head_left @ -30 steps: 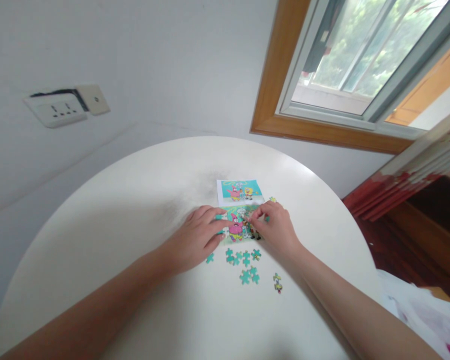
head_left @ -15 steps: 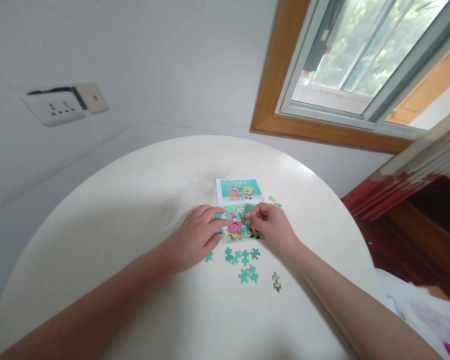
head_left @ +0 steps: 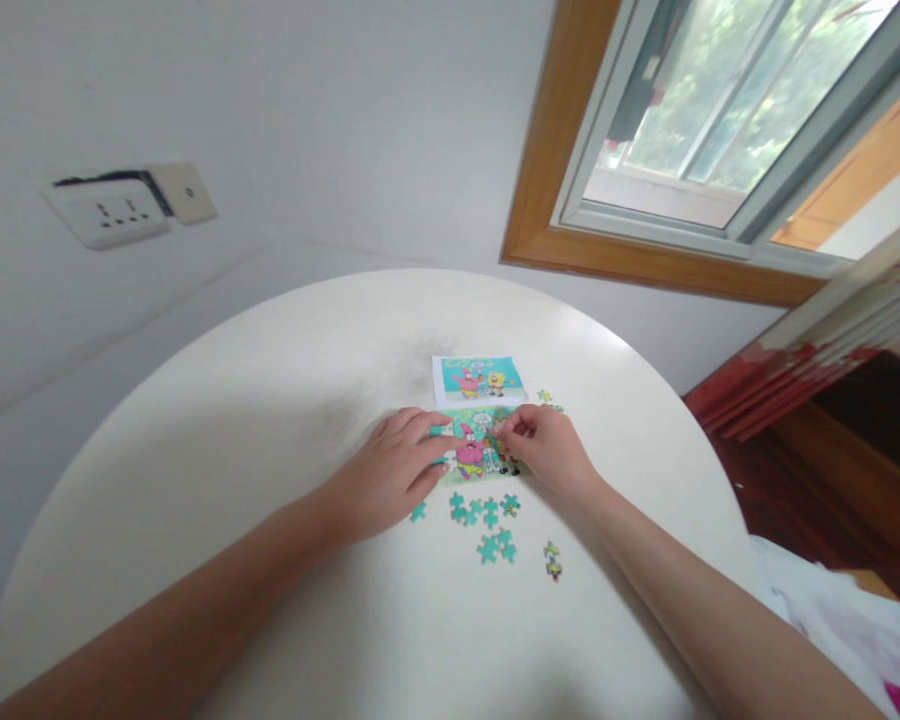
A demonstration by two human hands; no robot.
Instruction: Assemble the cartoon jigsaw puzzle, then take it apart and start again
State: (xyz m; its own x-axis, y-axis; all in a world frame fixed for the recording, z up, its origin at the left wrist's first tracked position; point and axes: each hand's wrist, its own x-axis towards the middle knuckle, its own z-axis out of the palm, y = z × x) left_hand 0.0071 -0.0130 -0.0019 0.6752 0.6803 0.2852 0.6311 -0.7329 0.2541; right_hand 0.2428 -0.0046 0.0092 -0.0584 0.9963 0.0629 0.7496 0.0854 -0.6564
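Puzzle [head_left: 476, 448]: lying flat, long side going left to right.
Left hand [head_left: 394, 475]: pressing flat on its left edge.
Right hand [head_left: 544, 450]: fingertips pinching together on it.

Home room: round white table [head_left: 270, 420], wood-framed window [head_left: 690, 150], wall socket [head_left: 109, 212].

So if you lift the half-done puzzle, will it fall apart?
Probably: the half-done puzzle looks thin, built of small pieces, so it would likely sag and split. The left hand lies flat at its edge; it may slide on the smooth table.
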